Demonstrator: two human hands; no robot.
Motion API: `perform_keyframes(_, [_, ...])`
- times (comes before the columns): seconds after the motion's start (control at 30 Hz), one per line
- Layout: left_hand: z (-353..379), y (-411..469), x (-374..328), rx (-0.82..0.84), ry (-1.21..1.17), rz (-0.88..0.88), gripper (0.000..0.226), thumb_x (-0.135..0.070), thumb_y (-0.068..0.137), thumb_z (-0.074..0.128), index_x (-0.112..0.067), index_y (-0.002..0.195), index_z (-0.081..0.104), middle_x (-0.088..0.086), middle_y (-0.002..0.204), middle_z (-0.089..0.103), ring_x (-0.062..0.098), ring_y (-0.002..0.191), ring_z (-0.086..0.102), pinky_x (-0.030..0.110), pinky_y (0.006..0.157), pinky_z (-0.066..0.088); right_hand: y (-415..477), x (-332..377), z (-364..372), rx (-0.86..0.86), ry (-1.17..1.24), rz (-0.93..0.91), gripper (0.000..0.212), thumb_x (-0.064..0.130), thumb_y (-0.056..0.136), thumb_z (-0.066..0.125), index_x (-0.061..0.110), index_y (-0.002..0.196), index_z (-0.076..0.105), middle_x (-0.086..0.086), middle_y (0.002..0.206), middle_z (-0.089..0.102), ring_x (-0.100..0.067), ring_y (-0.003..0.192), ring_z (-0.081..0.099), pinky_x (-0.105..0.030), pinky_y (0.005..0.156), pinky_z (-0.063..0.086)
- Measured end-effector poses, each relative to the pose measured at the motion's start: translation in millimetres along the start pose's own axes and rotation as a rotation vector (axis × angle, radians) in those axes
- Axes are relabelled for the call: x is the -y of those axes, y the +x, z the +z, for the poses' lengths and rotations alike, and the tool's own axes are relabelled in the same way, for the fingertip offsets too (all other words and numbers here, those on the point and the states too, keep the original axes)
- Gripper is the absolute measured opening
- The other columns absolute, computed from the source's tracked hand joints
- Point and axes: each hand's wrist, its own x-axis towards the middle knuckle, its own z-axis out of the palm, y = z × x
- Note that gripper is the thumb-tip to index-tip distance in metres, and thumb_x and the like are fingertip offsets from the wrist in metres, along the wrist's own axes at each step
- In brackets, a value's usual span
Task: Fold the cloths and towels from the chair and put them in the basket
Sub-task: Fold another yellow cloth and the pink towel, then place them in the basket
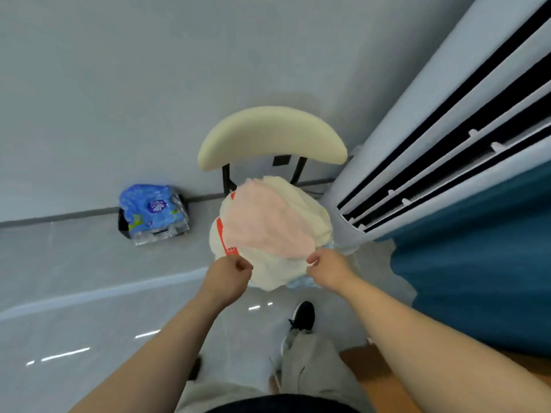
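Low at centre frame, the left hand [231, 272] and right hand [328, 268] each pinch a near corner of the soft pink towel [268, 222]. It lies spread over a rumpled cream pile [268, 272] on the chair [271, 135] with its curved padded backrest. At left, a crinkly blue plastic pack [153, 213].

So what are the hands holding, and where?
The pink cloth, by its near corners: left hand on the left one, right hand on the right.
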Motion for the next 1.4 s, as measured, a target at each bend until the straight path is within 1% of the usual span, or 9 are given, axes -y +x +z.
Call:
perform_keyframes(0.17, [54.8, 2.5, -8.0, -0.018, -0.06, -0.095, 0.013, -0.02, 0.087, 0.058, -0.032, 0.085, 0.064, -0.011, 0.09, 0.07, 0.015, 0.087, 0.068, 0.033, 0.084, 0.055, 75.3, -46.8, -7.5, 0.034, -0.102, -0.03, 0.032, 0.008, 0.084, 0.053, 0.02, 0.112, 0.064, -0.009, 0.119, 0.066, -0.028, 0.113, 0.06, -0.03, 0.097, 0.047])
perform_keyframes(0.4, [122.7, 71.3, 20.5, -0.113, -0.122, -0.035, 0.012, -0.022, 0.092, 0.058, -0.03, 0.096, 0.066, -0.017, 0.091, 0.066, 0.006, 0.084, 0.065, 0.019, 0.067, 0.047, 177.1, -95.4, 38.0, 0.002, -0.576, -0.337, 0.042, 0.016, 0.089, 0.054, 0.024, 0.13, 0.054, -0.004, 0.131, 0.053, -0.026, 0.12, 0.05, -0.035, 0.096, 0.043])
perform_keyframes(0.63, [200.4, 140.9, 79.4, -0.298, -0.306, 0.019, 0.013, -0.021, 0.089, 0.059, -0.03, 0.095, 0.067, -0.011, 0.091, 0.07, 0.009, 0.084, 0.068, 0.03, 0.071, 0.052, 235.0, -117.3, 120.1, -0.349, -0.796, -0.658, 0.057, 0.054, 0.082, 0.062, 0.027, 0.13, 0.049, -0.002, 0.135, 0.044, -0.026, 0.125, 0.039, -0.042, 0.099, 0.035])
perform_keyframes(0.73, [226.5, 147.4, 98.0, -0.388, -0.34, 0.064, 0.013, -0.021, 0.09, 0.059, -0.029, 0.097, 0.066, -0.012, 0.09, 0.07, 0.006, 0.08, 0.068, 0.028, 0.066, 0.048, 247.5, -123.7, 136.2, -0.504, -0.737, -0.75, 0.041, 0.049, 0.093, 0.051, 0.025, 0.126, 0.059, -0.002, 0.13, 0.054, -0.026, 0.122, 0.046, -0.041, 0.097, 0.036])
perform_keyframes(0.87, [256.5, 133.2, 116.6, -0.507, -0.377, 0.09, 0.016, -0.02, 0.088, 0.059, -0.03, 0.099, 0.064, -0.016, 0.095, 0.067, 0.007, 0.083, 0.069, 0.033, 0.066, 0.053, 255.5, -125.0, 133.0, -0.457, -0.713, -0.763, 0.035, 0.032, 0.103, 0.035, 0.026, 0.128, 0.059, -0.001, 0.127, 0.057, -0.026, 0.118, 0.05, -0.04, 0.094, 0.036])
perform_keyframes(0.93, [273.1, 112.6, 118.1, -0.552, -0.365, 0.115, 0.017, -0.019, 0.088, 0.06, -0.031, 0.1, 0.063, -0.017, 0.098, 0.066, 0.008, 0.084, 0.069, 0.033, 0.071, 0.053, 251.4, -122.8, 123.2, -0.512, -0.686, -0.797, 0.029, 0.021, 0.099, 0.036, 0.023, 0.115, 0.06, -0.003, 0.118, 0.061, -0.028, 0.109, 0.054, -0.039, 0.085, 0.036])
perform_keyframes(1.1, [287.7, 47.6, 110.3, -0.64, -0.272, 0.065, 0.019, -0.015, 0.087, 0.06, -0.027, 0.102, 0.062, -0.012, 0.1, 0.068, 0.007, 0.077, 0.07, 0.023, 0.061, 0.049, 205.5, -97.5, 89.7, -0.525, -0.387, -0.827, 0.028, 0.046, 0.094, 0.044, 0.03, 0.111, 0.06, 0.0, 0.106, 0.067, -0.03, 0.098, 0.063, -0.038, 0.077, 0.044])
perform_keyframes(1.23, [268.2, 2.2, 81.6, -0.784, -0.186, 0.153, 0.023, -0.02, 0.085, 0.064, -0.025, 0.107, 0.061, -0.015, 0.107, 0.066, 0.011, 0.095, 0.066, 0.035, 0.089, 0.052, 123.2, -70.2, 45.5, -0.506, -0.31, -0.983, 0.014, 0.025, 0.094, 0.043, 0.025, 0.097, 0.056, -0.005, 0.104, 0.064, -0.033, 0.099, 0.061, -0.035, 0.074, 0.038])
perform_keyframes(1.4, [259.6, -59.9, 52.4, -0.89, -0.259, 0.23, 0.055, -0.032, 0.085, 0.069, -0.022, 0.134, 0.048, -0.015, 0.122, 0.056, 0.002, 0.097, 0.063, 0.028, 0.089, 0.047, 20.5, -47.7, 22.4, -0.472, -0.094, -1.222, 0.026, 0.031, 0.102, 0.035, 0.019, 0.095, 0.057, -0.013, 0.107, 0.067, -0.034, 0.096, 0.061, -0.04, 0.081, 0.049])
